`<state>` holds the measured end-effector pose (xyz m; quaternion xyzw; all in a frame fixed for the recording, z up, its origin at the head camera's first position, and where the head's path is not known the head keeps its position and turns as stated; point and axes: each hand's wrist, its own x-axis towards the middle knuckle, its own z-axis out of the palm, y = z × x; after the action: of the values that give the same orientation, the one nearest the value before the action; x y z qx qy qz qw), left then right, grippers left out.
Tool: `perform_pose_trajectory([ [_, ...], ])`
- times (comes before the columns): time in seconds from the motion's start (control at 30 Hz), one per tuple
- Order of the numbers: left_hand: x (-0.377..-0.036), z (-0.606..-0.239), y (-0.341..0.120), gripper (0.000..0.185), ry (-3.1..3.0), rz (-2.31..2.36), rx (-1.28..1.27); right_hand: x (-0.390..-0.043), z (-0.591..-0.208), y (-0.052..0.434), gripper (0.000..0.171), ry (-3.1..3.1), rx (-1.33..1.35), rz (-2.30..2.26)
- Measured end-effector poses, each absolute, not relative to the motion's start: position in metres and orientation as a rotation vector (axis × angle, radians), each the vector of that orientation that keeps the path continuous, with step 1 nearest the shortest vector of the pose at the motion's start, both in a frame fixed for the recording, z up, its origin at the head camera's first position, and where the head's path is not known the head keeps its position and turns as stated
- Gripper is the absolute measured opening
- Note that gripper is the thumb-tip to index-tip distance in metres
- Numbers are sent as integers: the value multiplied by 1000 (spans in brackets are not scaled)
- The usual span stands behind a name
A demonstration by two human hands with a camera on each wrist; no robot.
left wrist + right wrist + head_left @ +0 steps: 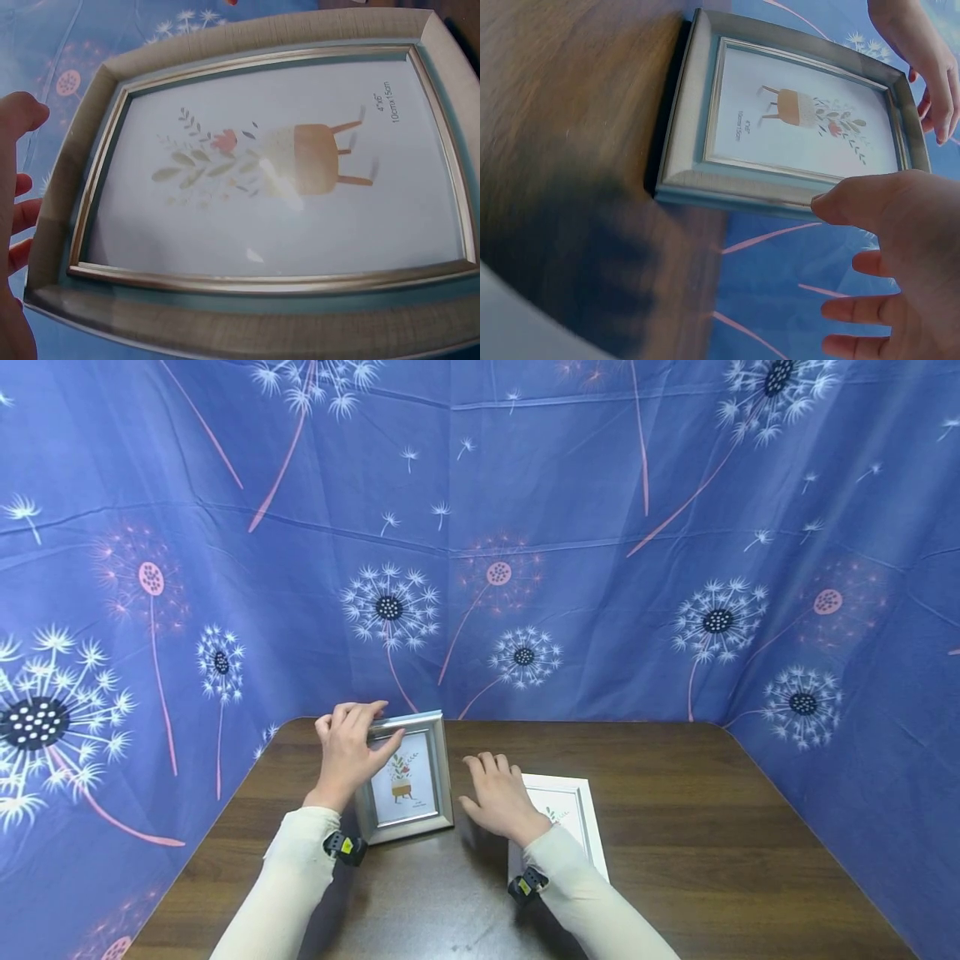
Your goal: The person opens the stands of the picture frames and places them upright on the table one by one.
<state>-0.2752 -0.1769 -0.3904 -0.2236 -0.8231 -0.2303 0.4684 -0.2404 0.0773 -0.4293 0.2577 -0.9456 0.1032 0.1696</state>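
A silver-beige picture frame (446, 777) stands tilted back on the table, its print of a potted plant facing me. At its upper left corner, my left hand (351, 756) hovers with loosely bent fingers, thumb in front of the frame. The left wrist view shows those fingers (27, 216) beside the frame's top edge; whether they touch it I cannot tell. Right of the frame is my right hand (501, 797), its fingers spread and holding nothing. In the right wrist view its thumb (847, 201) overlaps the frame's side edge.
A white picture frame (592, 827) with a plant print is partly hidden behind my right forearm. Both sit on a brown wooden table (712, 860). Blue dandelion-patterned cloth (600, 610) hangs behind the table and along both sides.
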Motion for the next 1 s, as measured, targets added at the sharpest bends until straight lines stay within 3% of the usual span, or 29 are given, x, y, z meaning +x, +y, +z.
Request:
perform_pose_trajectory([
  [1.0, -266, -387, -133, 43, -1973, -520, -800, -230, -428, 140, 53, -2637, 777, 38],
])
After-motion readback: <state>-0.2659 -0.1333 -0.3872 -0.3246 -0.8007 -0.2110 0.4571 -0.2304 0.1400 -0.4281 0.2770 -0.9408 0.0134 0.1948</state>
